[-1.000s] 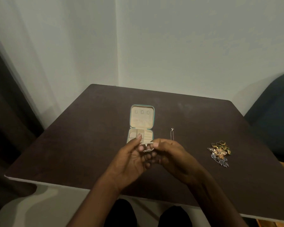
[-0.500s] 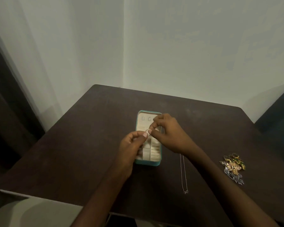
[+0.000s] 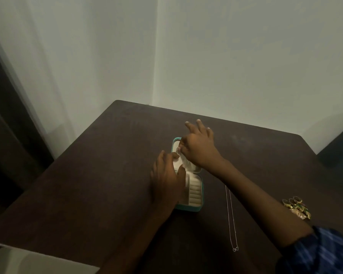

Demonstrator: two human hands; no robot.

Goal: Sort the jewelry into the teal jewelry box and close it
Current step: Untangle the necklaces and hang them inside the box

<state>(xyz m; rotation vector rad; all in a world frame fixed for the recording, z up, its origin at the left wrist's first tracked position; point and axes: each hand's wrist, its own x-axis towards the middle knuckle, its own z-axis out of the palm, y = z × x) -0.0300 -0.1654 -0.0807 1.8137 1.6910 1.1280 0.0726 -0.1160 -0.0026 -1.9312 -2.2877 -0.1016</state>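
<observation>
— Fingers of the right hand [image 3: 199, 150] are working at the far half of the open teal jewelry box with the cream lining [image 3: 194, 209]: thumb and forefinger are pinching a tiny silvery piece [image 3: 178, 149] against the lid's lining, while the other three fingers are spreading straight out past the box's far edge.

— And what is the left hand [image 3: 166, 180] doing?

— It is lying flat over the box's left side, fingers extended and relaxed, tips resting on the cream interior just beside the right thumb. It is gripping nothing.

— Where is the box sitting?

— It is lying open on the dark brown wooden table [image 3: 91, 184], directly under both hands. The near half, with its row of cream ring rolls, is showing to the right of the left palm.

— What is that piece, exactly?

— Too small and dim to tell; only a glint is showing between the fingertips.

— Anything lying nearby?

— A thin silver chain necklace with a small pendant [image 3: 231, 216] is stretching along the table just to the right of the box, under the right forearm, pendant end nearest the person. Well to the right of both hands, a small heap of gold and green rings and trinkets [image 3: 296, 207] is sitting beyond the right arm. A blue patterned sleeve [image 3: 321, 254] is covering the right upper arm.
</observation>
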